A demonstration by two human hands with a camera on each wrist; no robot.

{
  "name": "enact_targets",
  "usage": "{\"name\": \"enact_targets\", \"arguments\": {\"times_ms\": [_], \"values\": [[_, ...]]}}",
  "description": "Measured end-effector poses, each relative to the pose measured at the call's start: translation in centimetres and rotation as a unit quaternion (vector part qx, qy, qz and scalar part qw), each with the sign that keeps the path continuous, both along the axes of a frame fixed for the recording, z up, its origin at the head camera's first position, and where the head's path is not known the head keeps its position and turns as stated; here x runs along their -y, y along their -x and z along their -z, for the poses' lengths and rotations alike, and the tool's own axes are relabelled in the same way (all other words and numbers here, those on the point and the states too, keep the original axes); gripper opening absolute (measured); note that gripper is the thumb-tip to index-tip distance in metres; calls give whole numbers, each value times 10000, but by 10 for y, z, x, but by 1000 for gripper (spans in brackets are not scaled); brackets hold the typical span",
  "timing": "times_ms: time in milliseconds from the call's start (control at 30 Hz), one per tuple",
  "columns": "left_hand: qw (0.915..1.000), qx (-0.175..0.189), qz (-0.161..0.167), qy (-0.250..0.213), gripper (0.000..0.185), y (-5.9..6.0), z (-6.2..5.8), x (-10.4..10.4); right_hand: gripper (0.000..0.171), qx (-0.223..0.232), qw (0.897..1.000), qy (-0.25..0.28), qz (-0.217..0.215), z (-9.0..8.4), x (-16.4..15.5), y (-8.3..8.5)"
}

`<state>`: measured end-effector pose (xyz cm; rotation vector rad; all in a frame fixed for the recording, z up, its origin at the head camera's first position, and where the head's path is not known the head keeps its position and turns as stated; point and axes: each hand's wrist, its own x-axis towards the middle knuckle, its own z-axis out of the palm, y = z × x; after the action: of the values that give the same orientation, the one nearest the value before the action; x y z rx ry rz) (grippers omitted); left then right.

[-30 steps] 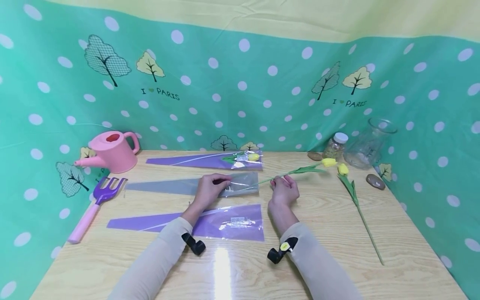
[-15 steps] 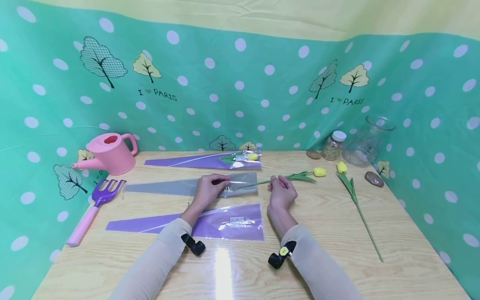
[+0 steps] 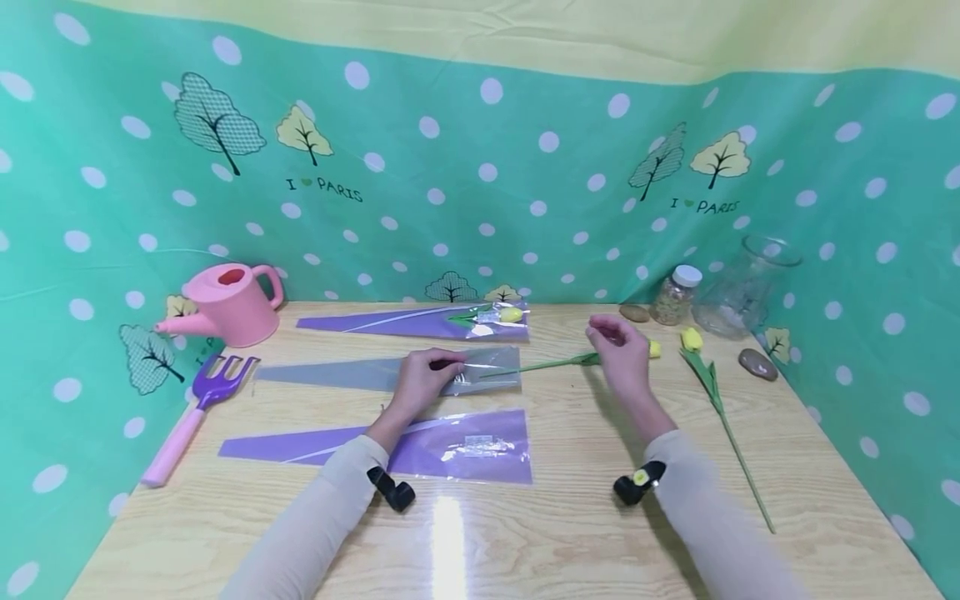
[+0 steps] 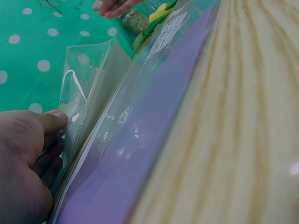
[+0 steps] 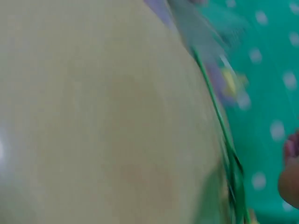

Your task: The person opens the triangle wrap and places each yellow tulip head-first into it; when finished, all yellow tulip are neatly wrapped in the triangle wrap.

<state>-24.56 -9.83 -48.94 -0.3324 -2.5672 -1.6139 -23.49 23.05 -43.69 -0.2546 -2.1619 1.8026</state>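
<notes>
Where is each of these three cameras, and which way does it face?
Head: on the forehead, looking down the table; shows both forearms, left hand, right hand.
Left wrist: low by the clear sleeve; shows the left hand's fingers.
Right wrist: blurred, along the tulip stem; shows a fingertip at its edge.
Shared: head and left wrist both see the clear sleeve and the tulip.

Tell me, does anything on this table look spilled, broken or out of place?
Nothing looks spilled or broken. The only half-done thing is the yellow tulip: its stem tip sits in the mouth of the clear sleeve that the left hand holds open, while the right hand hovers at its bloom. Another tulip lies loose beside it.
</notes>
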Motion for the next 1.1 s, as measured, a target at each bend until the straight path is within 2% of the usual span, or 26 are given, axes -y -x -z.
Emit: {"name": "enact_targets", "arguments": {"times_ms": [67, 167, 300, 400, 633, 767, 1100], "values": [[10000, 32, -21, -26, 16, -1, -1, 2, 33, 149, 9977, -499, -433, -1, -22, 7], [9999, 51, -110, -20, 15, -3, -2, 4, 37, 508, 9877, -1112, -974, -2, -52, 16], [9998, -33, -159, 148, 15, -2, -3, 4, 39, 788, 9711, -1803, -1351, -5, -85, 23], [9997, -126, -85, 190, 15, 1, -3, 1, 38, 852, 9613, -2111, -1554, -5, -102, 28], [9998, -152, -75, 91, 15, 3, -2, -3, 33, 1168, 9425, -2441, -1960, 9, -123, 38], [9998, -92, -116, 134, 15, 2, -1, -2, 31, 1060, 9316, -2724, -2159, 17, -128, 39], [9998, -121, -131, 104, 14, 1, 1, -2, 22, 1102, 9112, -3342, -2143, 23, -128, 38]]}}
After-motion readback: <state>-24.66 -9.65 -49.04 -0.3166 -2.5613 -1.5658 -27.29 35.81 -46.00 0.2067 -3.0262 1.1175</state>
